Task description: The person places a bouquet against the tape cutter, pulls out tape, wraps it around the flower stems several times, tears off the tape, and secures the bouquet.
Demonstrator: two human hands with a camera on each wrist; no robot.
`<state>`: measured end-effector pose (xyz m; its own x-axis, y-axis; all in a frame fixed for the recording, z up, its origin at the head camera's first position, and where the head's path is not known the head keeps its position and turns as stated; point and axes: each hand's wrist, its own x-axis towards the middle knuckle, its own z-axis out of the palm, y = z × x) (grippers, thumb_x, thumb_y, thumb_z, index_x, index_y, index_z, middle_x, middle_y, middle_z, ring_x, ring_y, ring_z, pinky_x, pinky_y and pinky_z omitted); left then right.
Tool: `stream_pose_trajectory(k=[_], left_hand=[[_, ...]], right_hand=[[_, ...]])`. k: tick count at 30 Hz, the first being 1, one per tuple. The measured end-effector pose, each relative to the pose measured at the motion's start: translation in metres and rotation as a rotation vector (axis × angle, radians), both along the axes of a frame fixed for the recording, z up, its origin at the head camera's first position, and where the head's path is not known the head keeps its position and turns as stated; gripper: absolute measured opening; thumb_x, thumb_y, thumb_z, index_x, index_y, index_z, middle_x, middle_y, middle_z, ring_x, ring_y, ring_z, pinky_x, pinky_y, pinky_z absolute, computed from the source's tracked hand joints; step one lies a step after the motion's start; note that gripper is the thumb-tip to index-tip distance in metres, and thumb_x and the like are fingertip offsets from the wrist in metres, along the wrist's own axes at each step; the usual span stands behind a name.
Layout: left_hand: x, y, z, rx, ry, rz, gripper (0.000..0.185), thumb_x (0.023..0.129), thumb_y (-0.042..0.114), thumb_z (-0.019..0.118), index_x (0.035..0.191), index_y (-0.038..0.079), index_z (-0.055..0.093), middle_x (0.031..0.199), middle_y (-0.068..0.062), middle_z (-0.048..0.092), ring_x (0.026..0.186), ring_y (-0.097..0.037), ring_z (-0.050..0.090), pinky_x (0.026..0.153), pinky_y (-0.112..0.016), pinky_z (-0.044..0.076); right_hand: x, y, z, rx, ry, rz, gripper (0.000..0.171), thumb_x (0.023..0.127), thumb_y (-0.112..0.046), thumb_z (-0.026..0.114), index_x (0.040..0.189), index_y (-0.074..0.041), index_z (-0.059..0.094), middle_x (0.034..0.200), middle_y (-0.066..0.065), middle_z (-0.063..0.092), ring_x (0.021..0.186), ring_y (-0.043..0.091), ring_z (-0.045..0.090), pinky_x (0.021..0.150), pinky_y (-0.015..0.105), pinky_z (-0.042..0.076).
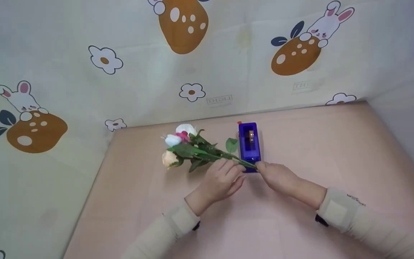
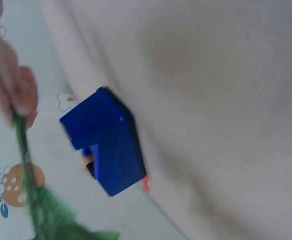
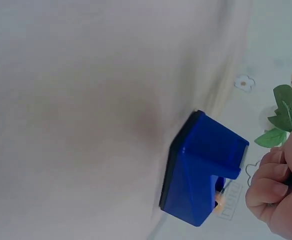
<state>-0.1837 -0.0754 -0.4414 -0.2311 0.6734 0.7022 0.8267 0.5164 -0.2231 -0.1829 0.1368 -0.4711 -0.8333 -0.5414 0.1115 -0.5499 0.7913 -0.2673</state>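
There is room to pass over the tabletop point(image 1: 336, 151) to the right of the blue tape holder point(image 1: 251, 154). On its left, the flowers point(image 1: 192, 149) get in the way.

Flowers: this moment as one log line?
right hand: grips stems near ends; left hand: at stems, grip unclear; flowers: heads leftward; blue tape dispenser: on table

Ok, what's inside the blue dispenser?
A small orange-tan piece sits in the recess of the blue dispenser; whatever lies beneath it is covered. Head view: green stems hide a strip of the near end.
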Motion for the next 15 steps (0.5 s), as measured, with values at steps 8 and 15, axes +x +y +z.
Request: stream_pose_trajectory(k=[8,15], left_hand=[[-0.009,-0.013,0.015,-0.029,-0.145,0.18,0.033,0.076,0.017,0.067,0.106,0.004,0.058,0.096,-0.006,0.061,0.087,-0.019,0.053,0.078,-0.029,0.044],[-0.019,-0.018,0.013,-0.171,-0.254,0.325,0.035,0.084,0.022,0.062,0.113,0.002,0.055,0.107,-0.009,0.057,0.098,-0.022,0.05,0.084,-0.032,0.042]], right_hand=[[0.008,0.01,-0.025,0.191,0.168,0.202,0.017,0.082,0.003,0.051,0.093,-0.002,0.039,0.069,0.004,0.043,0.052,0.013,0.037,0.046,0.027,0.038],[-0.001,0.021,-0.045,0.289,0.31,0.307,0.019,0.079,0.003,0.052,0.094,0.0,0.042,0.066,0.003,0.043,0.05,0.012,0.036,0.043,0.024,0.037]])
